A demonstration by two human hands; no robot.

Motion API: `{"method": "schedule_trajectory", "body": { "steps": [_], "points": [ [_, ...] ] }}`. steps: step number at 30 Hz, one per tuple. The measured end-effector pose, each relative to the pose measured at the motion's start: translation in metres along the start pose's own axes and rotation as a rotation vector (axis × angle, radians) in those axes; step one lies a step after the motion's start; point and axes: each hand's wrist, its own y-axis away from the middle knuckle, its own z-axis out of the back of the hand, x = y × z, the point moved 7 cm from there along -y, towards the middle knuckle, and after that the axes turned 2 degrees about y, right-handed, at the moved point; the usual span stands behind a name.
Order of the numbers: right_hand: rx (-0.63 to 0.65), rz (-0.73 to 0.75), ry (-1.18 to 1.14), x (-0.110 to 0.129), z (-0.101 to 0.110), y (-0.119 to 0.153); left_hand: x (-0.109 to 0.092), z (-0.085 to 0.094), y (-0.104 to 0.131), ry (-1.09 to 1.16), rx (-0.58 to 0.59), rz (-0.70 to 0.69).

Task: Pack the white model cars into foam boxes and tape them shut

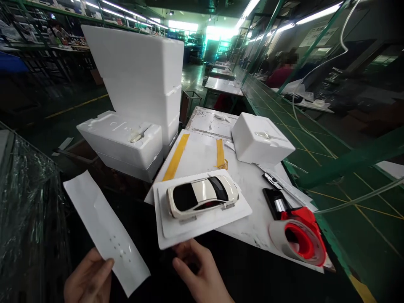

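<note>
Centrally, white tray (176, 229) carries a model car (202, 195).

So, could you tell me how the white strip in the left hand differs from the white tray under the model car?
The strip is long, narrow, thin and bare; the tray is broader, stepped and carries the model car. The left hand lifts the strip; the tray overhangs the table, right hand underneath. Both are white.

- Bare surface (252, 185) lies open between the car tray (202, 210) and foam box (261, 141).
- Tape dispenser (298, 237) and black tools (276, 202) crowd the right.
- Stacked foam boxes (126, 143) wall the left.
</note>
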Motion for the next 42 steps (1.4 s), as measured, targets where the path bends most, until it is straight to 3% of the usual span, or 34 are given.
{"method": "schedule_trajectory", "body": {
  "steps": [4, 7, 10, 14, 17, 23, 25, 27, 30, 31, 33, 36, 38, 42],
  "points": [
    [-0.011, 0.064, -0.045, 0.019, -0.008, -0.052, -0.011, -0.026, 0.008, 0.039, 0.105, -0.067],
    [-0.033, 0.093, -0.041, 0.024, -0.007, -0.066, -0.008, -0.051, 0.02, -0.034, 0.237, -0.141],
    [-0.082, 0.172, -0.028, 0.033, 0.002, -0.049, -0.005, -0.068, 0.03, -0.115, 0.301, -0.23],
    [-0.206, 0.477, 0.189, 0.069, 0.022, -0.005, -0.006, -0.095, 0.045, -0.192, 0.422, -0.261],
    [-0.199, 0.641, 0.343, 0.089, 0.022, 0.016, -0.008, -0.112, 0.055, -0.194, 0.499, -0.243],
    [-0.11, 0.409, 0.108, 0.075, 0.02, 0.002, -0.013, -0.121, 0.061, -0.177, 0.551, -0.239],
    [-0.089, 0.406, 0.088, 0.07, 0.015, 0.001, -0.012, -0.119, 0.059, -0.194, 0.535, -0.22],
    [-0.161, 0.494, 0.209, 0.074, 0.014, 0.008, -0.013, -0.116, 0.057, -0.225, 0.507, -0.202],
    [-0.387, 0.694, 0.547, 0.089, 0.015, 0.028, -0.018, -0.114, 0.058, -0.296, 0.494, -0.2],
    [-0.412, 0.745, 0.654, 0.094, 0.014, 0.034, -0.02, -0.115, 0.059, -0.325, 0.518, -0.208],
    [-0.314, 0.793, 0.814, 0.099, 0.009, 0.037, -0.024, -0.122, 0.064, -0.381, 0.627, -0.213],
    [-0.001, 0.713, 0.818, 0.094, 0.006, 0.032, -0.023, -0.134, 0.072, -0.464, 0.838, -0.188],
    [0.107, 0.588, 0.68, 0.087, 0.012, 0.028, -0.02, -0.136, 0.073, -0.463, 0.91, -0.141],
    [0.004, 0.34, 0.429, 0.068, 0.03, 0.023, -0.006, -0.135, 0.071, -0.239, 0.927, 0.004]
  ]
}}
